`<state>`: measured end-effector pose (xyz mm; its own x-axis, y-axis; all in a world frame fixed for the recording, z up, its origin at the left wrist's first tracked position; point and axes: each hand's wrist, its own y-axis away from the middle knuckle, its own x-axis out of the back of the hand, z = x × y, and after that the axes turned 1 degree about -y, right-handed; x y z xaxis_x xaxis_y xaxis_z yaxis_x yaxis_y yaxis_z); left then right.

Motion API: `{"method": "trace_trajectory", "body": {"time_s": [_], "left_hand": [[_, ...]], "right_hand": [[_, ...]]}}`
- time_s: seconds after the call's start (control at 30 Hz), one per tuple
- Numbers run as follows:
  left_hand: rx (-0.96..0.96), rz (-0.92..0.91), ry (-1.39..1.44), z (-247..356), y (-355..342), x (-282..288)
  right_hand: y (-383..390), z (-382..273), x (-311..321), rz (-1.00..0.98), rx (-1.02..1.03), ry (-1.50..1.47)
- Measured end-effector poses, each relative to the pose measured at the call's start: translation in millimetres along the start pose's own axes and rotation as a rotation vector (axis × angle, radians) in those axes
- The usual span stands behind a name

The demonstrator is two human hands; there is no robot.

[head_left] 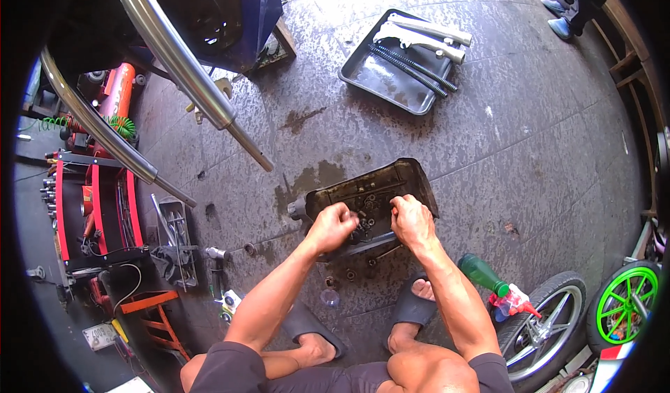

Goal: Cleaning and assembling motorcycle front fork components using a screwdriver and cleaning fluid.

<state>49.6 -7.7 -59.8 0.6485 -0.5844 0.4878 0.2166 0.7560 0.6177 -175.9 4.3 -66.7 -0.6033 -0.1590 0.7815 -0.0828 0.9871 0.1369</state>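
Note:
A dark cut-open plastic can (427, 191) lies on the floor before me as a pan, its grey cap (297, 209) at the left. Small metal parts (370, 203) and some dark liquid lie inside it. Over the pan's near left side my left hand (333, 228) is closed, its fingertips slightly blurred. My right hand (413, 218) is pinched above the right side, fingers curled. Whatever either hand holds is too small or hidden to make out. Several small rings (350, 274) lie on the floor between the pan and my feet.
Farther off, a black tray (352, 86) holds fork legs (426, 41) and long springs (412, 69). Two fork tubes (174, 58) hang at upper left. A red tool rack (94, 212) stands left. Near my right arm are a green bottle (481, 273) and a wheel (541, 330). A person (583, 2) stands far right.

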Motion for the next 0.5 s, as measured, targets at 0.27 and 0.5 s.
{"method": "trace_trajectory", "body": {"time_s": [0.27, 0.5], "left_hand": [[0.1, 0.107, 1.44, -6.9, -15.4, -42.1], [-0.04, 0.224, 1.23, 10.2, -20.8, -60.6]], "right_hand": [[6.4, -19.0, 14.5, 0.107, -0.253, -0.858], [18.0, -46.1, 14.4, 0.191, -0.259, -0.837]]}}
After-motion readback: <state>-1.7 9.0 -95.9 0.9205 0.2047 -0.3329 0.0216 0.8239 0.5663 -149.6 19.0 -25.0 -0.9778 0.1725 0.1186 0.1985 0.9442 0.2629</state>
